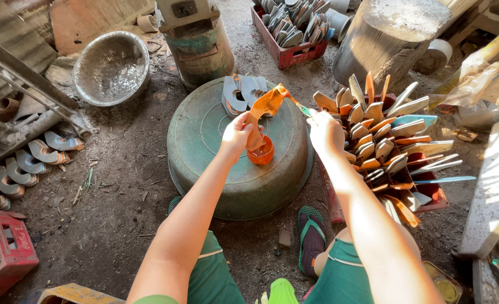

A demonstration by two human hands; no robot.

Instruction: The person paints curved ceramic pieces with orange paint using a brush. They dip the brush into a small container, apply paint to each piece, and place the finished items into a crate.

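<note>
1. Here, the left hand [235, 137] is closed around the lower end of an orange-coated curved blade [262, 110], holding it upright above a small orange cup [262, 153].
2. The right hand [324, 130] pinches a thin brush [296, 103], its tip against the blade's top.
3. The cup stands on an upturned green basin [204, 132], short of its near rim.
4. A crate of blades [385, 135] crowds the basin's right edge; bare dirt floor [120, 197] lies open to the left.

Site: informal outdoor workshop. Bare dirt floor [120, 191] is carrying red plastic crates [286, 53] of curved blade-shaped pieces, a sawn wooden stump [387, 36], corrugated metal sheeting [13, 34], a dented metal basin [111, 67].
</note>
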